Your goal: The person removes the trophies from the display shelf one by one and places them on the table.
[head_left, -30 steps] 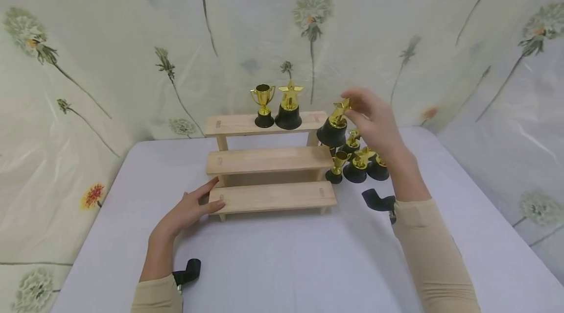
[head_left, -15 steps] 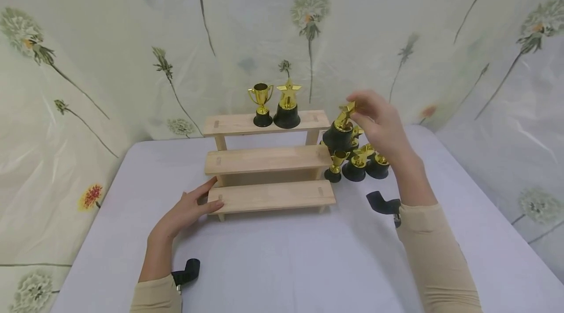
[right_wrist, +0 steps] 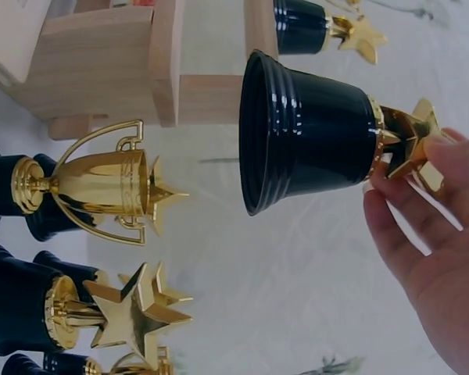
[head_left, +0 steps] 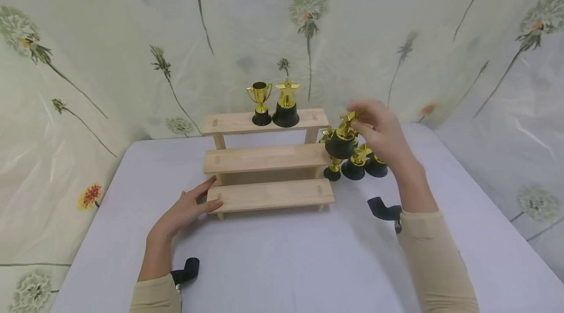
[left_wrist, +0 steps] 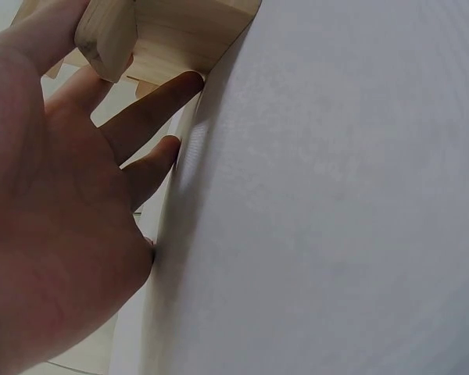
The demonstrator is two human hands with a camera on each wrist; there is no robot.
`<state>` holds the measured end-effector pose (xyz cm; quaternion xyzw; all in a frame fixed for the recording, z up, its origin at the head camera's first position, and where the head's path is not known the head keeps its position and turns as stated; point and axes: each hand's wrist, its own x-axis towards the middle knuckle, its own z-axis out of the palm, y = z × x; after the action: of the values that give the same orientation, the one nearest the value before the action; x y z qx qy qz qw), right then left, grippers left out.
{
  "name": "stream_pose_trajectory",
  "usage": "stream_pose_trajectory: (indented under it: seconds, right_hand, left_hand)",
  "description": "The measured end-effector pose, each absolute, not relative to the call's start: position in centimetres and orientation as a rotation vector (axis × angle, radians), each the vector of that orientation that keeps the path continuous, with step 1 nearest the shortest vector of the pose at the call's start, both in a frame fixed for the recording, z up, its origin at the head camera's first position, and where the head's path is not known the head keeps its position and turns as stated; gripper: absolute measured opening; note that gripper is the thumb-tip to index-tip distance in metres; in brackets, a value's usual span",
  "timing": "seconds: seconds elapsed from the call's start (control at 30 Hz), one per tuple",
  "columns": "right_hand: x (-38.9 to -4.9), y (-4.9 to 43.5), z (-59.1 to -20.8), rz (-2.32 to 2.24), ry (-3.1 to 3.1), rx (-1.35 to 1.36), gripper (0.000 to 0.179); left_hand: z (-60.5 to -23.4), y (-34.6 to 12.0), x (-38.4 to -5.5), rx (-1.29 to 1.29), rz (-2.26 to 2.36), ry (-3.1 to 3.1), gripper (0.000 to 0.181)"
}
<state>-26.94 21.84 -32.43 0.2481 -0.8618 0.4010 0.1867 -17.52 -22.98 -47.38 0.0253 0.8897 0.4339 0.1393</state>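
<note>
My right hand (head_left: 382, 132) pinches a star trophy (head_left: 339, 145) by its gold star, in the air beside the right end of a three-step wooden stand (head_left: 269, 197). In the right wrist view this trophy's black base (right_wrist: 309, 133) is apart from everything but the fingers. My left hand (head_left: 185, 212) touches the lowest step's left end, thumb at the front edge, fingers straight and spread; in the left wrist view the board's end (left_wrist: 108, 39) is between thumb and index finger. On the top step stand a gold cup trophy (head_left: 261, 100) and another star trophy (head_left: 286, 107).
Several more trophies crowd the white table (head_left: 273, 259) at the stand's right, among them a cup trophy (right_wrist: 102, 183) and a star trophy (right_wrist: 125, 312). A dandelion-printed cloth (head_left: 246, 24) hangs behind. Black wrist-worn devices (head_left: 384, 209) sit at both wrists.
My right hand has moved slightly right and lower with the star trophy, away from the top step and over the grouped trophies. The left hand stays at the stand.
</note>
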Motion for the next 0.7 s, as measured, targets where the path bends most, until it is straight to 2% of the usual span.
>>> stream_pose_trajectory:
  seconds: [0.7]
  right_hand:
    - [-25.5, 23.3, -34.1, 1.079, -2.581, 0.620, 0.031]
  left_hand:
    - [-47.2, -22.9, -17.4, 0.064, 1.268, 2.552, 0.088]
